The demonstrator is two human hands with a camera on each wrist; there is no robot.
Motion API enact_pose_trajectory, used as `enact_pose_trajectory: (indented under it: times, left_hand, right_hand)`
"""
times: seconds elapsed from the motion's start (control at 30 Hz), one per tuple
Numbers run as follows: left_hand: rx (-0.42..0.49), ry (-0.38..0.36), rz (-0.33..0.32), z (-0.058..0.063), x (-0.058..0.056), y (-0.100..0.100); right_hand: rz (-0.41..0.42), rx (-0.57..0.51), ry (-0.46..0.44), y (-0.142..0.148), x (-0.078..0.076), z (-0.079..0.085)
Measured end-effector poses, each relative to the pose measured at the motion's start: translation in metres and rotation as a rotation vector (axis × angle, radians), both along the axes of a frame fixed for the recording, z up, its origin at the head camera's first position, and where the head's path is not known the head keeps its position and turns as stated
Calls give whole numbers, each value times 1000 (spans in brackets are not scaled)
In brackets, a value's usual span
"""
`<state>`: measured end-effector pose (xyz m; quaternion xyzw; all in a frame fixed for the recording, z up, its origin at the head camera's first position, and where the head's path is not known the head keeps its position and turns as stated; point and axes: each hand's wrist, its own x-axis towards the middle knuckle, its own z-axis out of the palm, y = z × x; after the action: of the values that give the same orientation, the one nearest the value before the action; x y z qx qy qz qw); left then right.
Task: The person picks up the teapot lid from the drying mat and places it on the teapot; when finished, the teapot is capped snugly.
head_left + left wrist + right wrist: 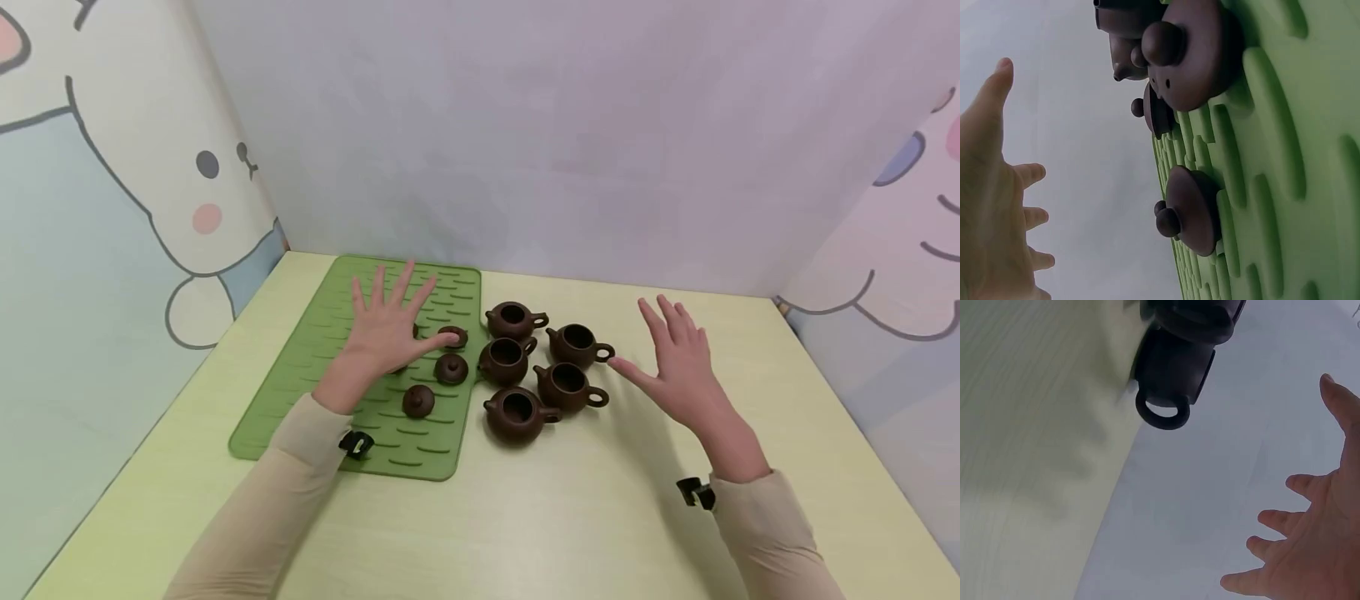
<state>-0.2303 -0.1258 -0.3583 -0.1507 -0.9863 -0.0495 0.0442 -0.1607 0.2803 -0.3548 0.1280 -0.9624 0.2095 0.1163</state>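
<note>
My left hand (381, 333) hovers with fingers spread over the green mat (300, 392), holding nothing. Dark brown teapot lids with round knobs lie on the mat; one lid (418, 402) is toward the front, another lid (452, 368) just behind it, and others are partly hidden by the hand. To the right of the mat stand several small lidless teapots, among them a front teapot (516, 417) and a back teapot (512, 318). My right hand (681, 375), fingers also spread and holding nothing, is in the air right of the teapots, nearest the right-hand teapot (577, 343).
The pale wooden table (540, 525) carries the mat and teapots. A plain light wall (525, 150) rises behind it, and panels with cartoon drawings (202, 192) flank both sides. Each wrist wears a black clip (357, 444) at the sleeve.
</note>
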Motion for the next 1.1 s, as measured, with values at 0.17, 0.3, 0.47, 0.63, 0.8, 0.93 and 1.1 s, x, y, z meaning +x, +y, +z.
enact_pose_trajectory:
  times: [0.17,0.3,0.47,0.63,0.8,0.93,1.1]
  left_hand:
    - [10,-9,-11,3,4,-1]
    - [21,-17,-24,4,9,-3]
    - [52,-50,-40,3,21,-8]
    - [79,-74,-68,3,30,-12]
    - [95,-109,-125,1,31,-13]
    - [129,-132,-156,-3,35,-15]
    - [208,-189,-173,-11,46,-20]
  right_hand:
    - [32,-34,-23,-7,6,2]
    - [38,-54,-51,-14,11,2]
    - [60,-68,-73,-23,17,-1]
    - [98,-76,-46,-30,22,-2]
    - [116,-105,-22,-35,28,-1]
    - [137,-129,-34,-42,32,-3]
    - [169,-129,-56,-49,38,-9]
